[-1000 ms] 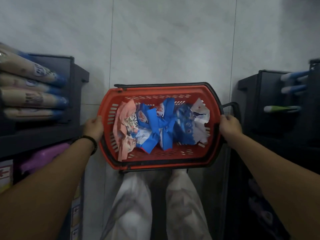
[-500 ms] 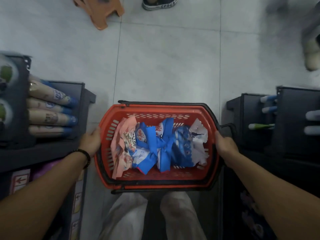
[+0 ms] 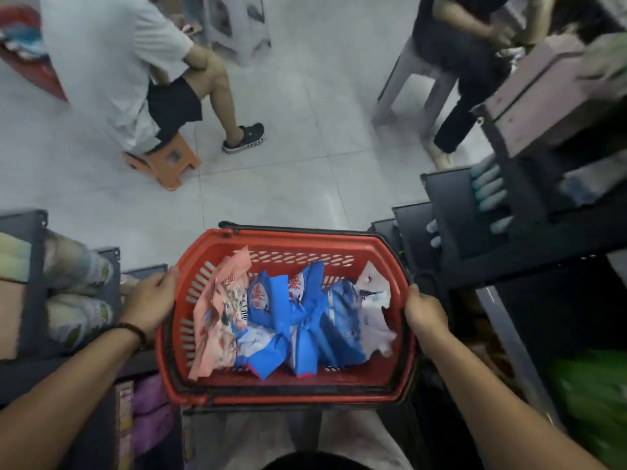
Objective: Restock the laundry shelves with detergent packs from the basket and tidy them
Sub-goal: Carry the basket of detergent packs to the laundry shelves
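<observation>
- Presently, the red basket (image 3: 342,391) is held level above the person's legs, between dark shelves (image 3: 30,286) left and right.
- Left hand (image 3: 149,301): grip closed on the basket's left rim.
- Right hand (image 3: 425,317): grip closed on the right rim.
- Detergent packs (image 3: 305,320), pink, blue and white, lie jumbled inside the basket.

- Red characters marked the blue detergent packs (image 3: 305,320) in the red basket (image 3: 288,391), too blurred to be read
- Dark print covered the pink pack (image 3: 220,310) beside them, likewise illegible
- No other lettering was legible
</observation>
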Demonstrator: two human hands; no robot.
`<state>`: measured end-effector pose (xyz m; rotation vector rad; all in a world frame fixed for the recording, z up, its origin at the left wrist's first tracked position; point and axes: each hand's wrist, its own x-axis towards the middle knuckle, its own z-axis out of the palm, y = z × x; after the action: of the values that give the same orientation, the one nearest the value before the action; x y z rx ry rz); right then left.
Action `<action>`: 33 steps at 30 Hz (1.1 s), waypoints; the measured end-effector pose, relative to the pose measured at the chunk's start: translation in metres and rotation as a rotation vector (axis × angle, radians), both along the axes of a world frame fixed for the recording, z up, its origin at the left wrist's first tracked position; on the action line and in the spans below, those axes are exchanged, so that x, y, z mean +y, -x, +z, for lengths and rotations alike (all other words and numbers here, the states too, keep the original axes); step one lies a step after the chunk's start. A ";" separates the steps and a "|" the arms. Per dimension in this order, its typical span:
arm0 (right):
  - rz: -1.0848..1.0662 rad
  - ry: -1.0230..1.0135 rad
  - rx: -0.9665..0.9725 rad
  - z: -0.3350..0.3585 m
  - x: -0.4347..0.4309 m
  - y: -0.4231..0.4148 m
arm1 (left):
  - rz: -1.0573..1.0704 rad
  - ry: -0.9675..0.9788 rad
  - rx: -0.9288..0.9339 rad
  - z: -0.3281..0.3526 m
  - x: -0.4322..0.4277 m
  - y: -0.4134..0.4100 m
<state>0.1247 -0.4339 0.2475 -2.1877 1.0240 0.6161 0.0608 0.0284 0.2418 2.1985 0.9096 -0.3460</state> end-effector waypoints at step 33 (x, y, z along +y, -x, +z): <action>-1.482 0.079 -0.394 0.145 -0.139 0.687 | -1.165 0.168 -0.151 0.182 -0.430 0.188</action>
<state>-0.5627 -0.5729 0.3927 -0.9764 1.9724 -0.5182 -0.1277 -0.4016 0.4237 2.3207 -0.5570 -0.7276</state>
